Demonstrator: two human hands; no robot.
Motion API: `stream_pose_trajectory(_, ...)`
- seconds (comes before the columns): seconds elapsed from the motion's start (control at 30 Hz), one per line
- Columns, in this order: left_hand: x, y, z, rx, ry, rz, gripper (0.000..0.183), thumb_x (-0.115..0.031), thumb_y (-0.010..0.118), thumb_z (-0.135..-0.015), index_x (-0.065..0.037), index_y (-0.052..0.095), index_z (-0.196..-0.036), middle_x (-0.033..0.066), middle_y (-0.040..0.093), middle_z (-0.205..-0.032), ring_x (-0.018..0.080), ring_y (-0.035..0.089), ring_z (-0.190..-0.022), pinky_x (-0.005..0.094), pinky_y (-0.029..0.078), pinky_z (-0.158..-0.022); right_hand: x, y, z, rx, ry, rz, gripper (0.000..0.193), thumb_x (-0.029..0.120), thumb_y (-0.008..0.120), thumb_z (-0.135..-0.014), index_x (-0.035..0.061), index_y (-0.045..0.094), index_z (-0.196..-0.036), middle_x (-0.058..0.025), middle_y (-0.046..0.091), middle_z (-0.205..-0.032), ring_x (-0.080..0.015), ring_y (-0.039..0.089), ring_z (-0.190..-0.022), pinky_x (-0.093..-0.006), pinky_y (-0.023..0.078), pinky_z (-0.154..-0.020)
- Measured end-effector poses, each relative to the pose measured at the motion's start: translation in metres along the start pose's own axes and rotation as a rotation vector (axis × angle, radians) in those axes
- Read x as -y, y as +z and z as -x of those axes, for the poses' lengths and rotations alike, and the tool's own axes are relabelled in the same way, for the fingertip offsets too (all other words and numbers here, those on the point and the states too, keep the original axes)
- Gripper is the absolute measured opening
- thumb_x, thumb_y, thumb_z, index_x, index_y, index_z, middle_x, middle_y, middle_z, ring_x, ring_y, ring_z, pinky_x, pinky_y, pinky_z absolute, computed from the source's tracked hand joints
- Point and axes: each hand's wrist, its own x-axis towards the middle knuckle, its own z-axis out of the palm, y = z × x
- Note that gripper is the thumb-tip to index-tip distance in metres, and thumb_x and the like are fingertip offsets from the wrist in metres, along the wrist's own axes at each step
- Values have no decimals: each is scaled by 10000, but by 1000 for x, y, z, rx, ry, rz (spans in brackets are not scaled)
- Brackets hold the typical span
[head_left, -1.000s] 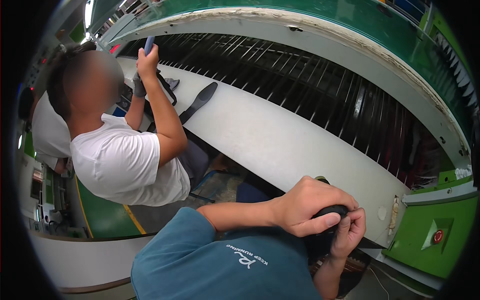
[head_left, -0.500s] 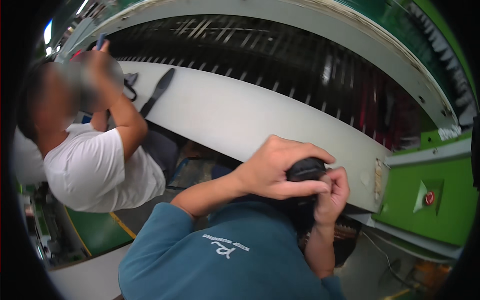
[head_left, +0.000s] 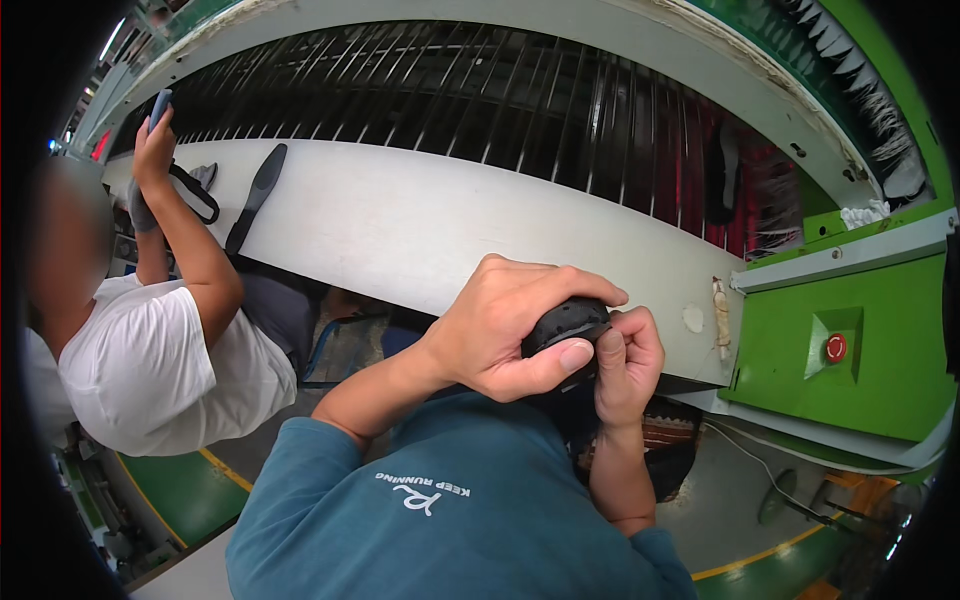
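Observation:
Between my two hands is a black shoe sole, its rounded end upward and most of its length hidden behind the fingers. My left hand is closed round it, fingers over the far side and thumb across the near side. On the right edge of the same piece, my right hand pinches with thumb and curled fingers. Both hands are in front of my body at the near edge of the white worktop.
A dark flat sole lies at the worktop's left. Beyond runs a bed of metal rods. On the left sits a person in a white shirt, holding up a grey-blue object. A green machine panel with a red button stands right.
The view has shifted, so my hands appear slightly farther left. My grip on the sole stays much the same, with the sole's rim turned more into view. The neighbour's arm appears farther left.

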Motion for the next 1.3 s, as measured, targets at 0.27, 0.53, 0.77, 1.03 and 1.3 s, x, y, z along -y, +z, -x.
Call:
stream_pose_trajectory(0.27, 12, 5, -8, -26, 5, 69, 689, -557, 526, -1071, 43, 646, -1386, 226, 794, -1193, 387, 797, -1079, 424, 626, -954, -1, -1, -13, -28, 3, 16, 336, 309, 724, -1097, 73, 539, -946, 69, 540, -770, -3, 412, -688, -203, 314, -614)
stream_pose_trajectory(0.53, 45, 0, -23, -169, -93, 410, 1077, -870, 441, -995, 70, 543, -1511, 226, 773, -1257, 327, 756, -1187, 441, 594, -1034, -4, 14, -52, -51, 83, 32, 308, 280, 687, -1122, 85, 572, -913, 91, 555, -713, 28, 390, -637, -191, 274, -587)
stream_pose_trajectory(0.77, 43, 1, -21, -177, -92, 328, 1006, -734, 733, -905, 72, 563, -1484, 225, 782, -1221, 315, 770, -1147, 441, 590, -1038, -7, 13, -58, -22, 77, 17, 314, 307, 688, -1121, 87, 580, -925, 86, 570, -709, 25, 415, -644, -188, 295, -591)
stream_pose_trajectory(1.03, 33, -6, -11, -193, -83, 298, 764, -647, 521, -1075, 59, 652, -1338, 214, 786, -1156, 319, 763, -1133, 426, 574, -1039, 2, 18, -50, 9, 83, 67, 261, 222, 692, -1115, 73, 574, -935, 71, 594, -783, 17, 454, -698, -183, 341, -629)
stream_pose_trajectory(1.3, 36, 3, -2, -192, 52, 149, 535, -424, 445, -1084, 24, 594, -1335, 206, 777, -1137, 366, 795, -973, 420, 627, -900, -7, 5, -44, 23, 45, 39, 298, 271, 711, -1105, 85, 554, -934, 85, 544, -783, 7, 427, -707, -184, 318, -645)
